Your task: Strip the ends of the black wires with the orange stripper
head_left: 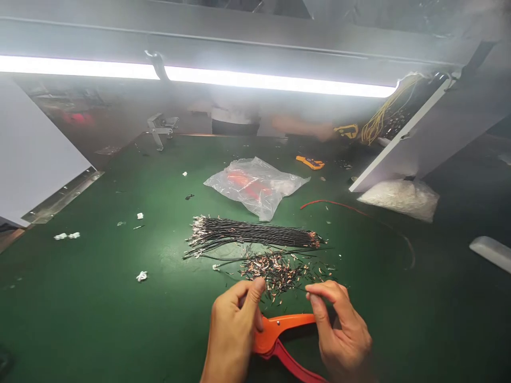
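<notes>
My left hand point(235, 324) is closed, thumb pressed against the curled fingers; whatever sits between them is hidden. My right hand point(339, 322) pinches a thin black wire point(302, 289) between thumb and forefinger. Below and between both hands is a wire stripper point(291, 321) with one orange and one red handle, its head partly covered by my left hand. Just beyond my fingertips lies a heap of short black and copper wire scraps point(275, 271). Behind the heap stretches a bundle of black wires point(255, 232), with metal terminals at the left and copper ends at the right.
A clear plastic bag point(259, 186) with something red inside lies past the bundle. Farther back is an orange tool point(310, 162). A red wire point(335, 202) curves to the right, near a bag of white pieces point(401, 198). Small white connectors point(141, 276) dot the green table's left side.
</notes>
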Demonstrator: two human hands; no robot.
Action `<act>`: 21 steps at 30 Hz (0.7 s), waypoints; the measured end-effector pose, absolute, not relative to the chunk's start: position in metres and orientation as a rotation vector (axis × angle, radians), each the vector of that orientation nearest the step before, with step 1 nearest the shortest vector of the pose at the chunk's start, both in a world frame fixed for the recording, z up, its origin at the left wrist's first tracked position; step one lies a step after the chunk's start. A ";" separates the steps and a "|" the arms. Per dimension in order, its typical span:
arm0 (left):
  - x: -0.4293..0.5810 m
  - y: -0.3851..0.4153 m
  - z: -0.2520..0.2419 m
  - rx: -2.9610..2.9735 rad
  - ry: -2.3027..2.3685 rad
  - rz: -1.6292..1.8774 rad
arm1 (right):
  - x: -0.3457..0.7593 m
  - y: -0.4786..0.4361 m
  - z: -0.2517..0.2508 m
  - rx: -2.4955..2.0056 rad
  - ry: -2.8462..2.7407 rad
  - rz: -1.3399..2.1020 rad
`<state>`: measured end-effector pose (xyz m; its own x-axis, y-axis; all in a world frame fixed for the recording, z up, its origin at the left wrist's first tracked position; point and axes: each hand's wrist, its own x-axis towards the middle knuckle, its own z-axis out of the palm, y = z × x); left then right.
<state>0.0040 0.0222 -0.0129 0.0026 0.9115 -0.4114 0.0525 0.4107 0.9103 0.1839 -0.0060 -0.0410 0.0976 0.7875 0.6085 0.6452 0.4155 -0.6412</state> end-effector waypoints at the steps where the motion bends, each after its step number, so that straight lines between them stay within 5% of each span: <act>1: 0.001 0.027 -0.009 0.789 1.367 0.839 | 0.182 -0.007 -0.040 -1.250 -1.632 0.169; 8: -0.016 0.035 0.010 0.514 1.146 0.933 | 0.167 -0.007 -0.034 -0.984 -1.897 0.194; 21: -0.012 0.031 0.021 0.631 0.970 0.845 | 0.173 -0.009 -0.032 -1.174 -1.822 0.210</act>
